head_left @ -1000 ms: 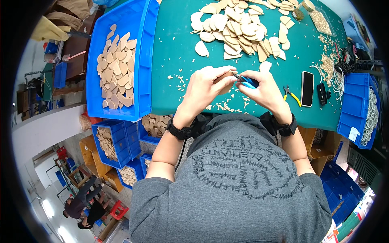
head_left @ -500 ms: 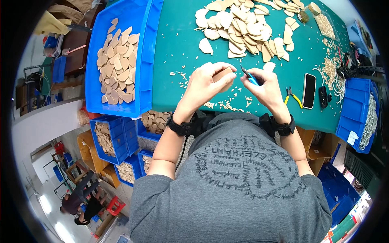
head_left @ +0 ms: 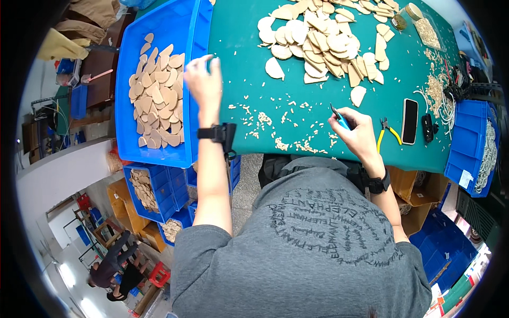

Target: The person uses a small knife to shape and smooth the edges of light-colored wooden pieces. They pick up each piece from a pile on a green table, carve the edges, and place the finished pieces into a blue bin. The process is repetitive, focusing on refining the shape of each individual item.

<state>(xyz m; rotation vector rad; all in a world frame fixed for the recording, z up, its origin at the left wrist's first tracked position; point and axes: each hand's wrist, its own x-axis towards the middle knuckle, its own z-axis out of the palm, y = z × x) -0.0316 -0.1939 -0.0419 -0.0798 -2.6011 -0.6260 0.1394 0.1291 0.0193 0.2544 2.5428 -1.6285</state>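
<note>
My left hand (head_left: 204, 84) is over the right-hand wall of a large blue bin (head_left: 192, 122), thumb and fingers apart, with no piece visible in it. Inside that bin lies a heap of flat, rounded wooden pieces (head_left: 159, 100). Above the green table (head_left: 249, 69), my right hand (head_left: 358, 131) grips a blue-handled tool (head_left: 342, 122) with a narrow dark tip pointing away from me; its exact kind is unclear. Beyond the right hand, a half-round wooden piece (head_left: 358, 96) lies apart from a big pile of similar pieces (head_left: 323, 42).
Small wood scraps (head_left: 265, 119) litter the near table. Yellow-handled cutters (head_left: 389, 132), a phone (head_left: 410, 122) and a black object (head_left: 427, 126) lie at right. A glass jar (head_left: 400, 22) stands far right, and a blue crate (head_left: 466, 153) hangs by the right edge. Blue bins (head_left: 154, 185) stand below left.
My left hand has moved left from the table's middle to the bin wall, and the wooden piece it held is no longer visible. My right hand has shifted slightly nearer with the tool.
</note>
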